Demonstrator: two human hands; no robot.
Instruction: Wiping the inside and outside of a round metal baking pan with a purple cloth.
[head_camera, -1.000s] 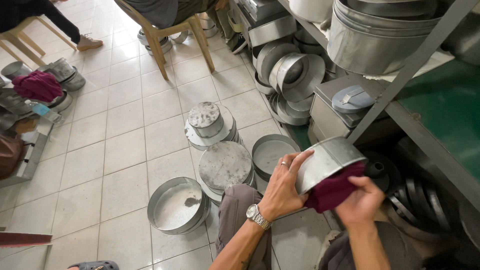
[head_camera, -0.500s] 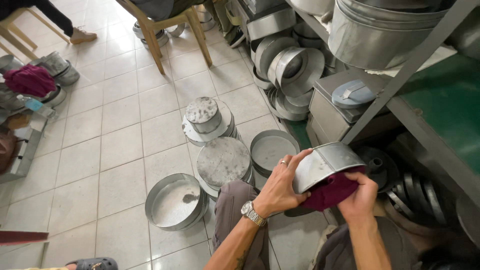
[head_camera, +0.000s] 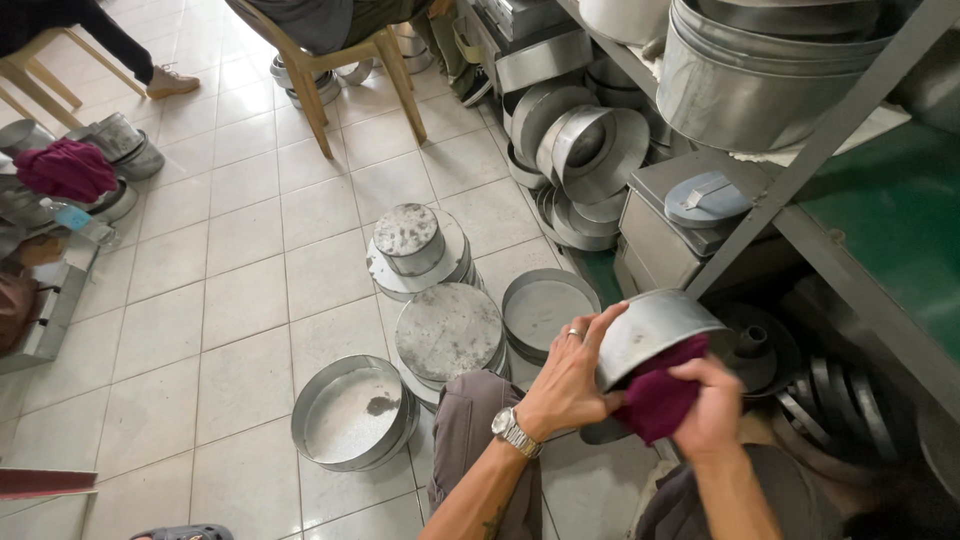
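I hold a round metal cake pan (head_camera: 655, 330) tilted on its side above my lap. My left hand (head_camera: 570, 375), with a ring and a wristwatch, grips the pan's wall from the left. My right hand (head_camera: 712, 408) presses a dark maroon cloth (head_camera: 655, 398) against the pan's underside and rim. On the tiled floor in front of my knees lie more round pans: an open one (head_camera: 350, 412), an upturned one (head_camera: 448, 332), another open one (head_camera: 545, 308) and a stack of upturned ones (head_camera: 412, 245).
A metal shelf rack (head_camera: 800, 170) at right carries large tins and pans, with more rings under it. A wooden chair (head_camera: 320, 75) with a seated person stands at the top. At left are more pans and a maroon rag (head_camera: 65, 170).
The pan and both hands have shifted slightly, the right hand rubbing the cloth along the pan. The view has tilted a little downward.
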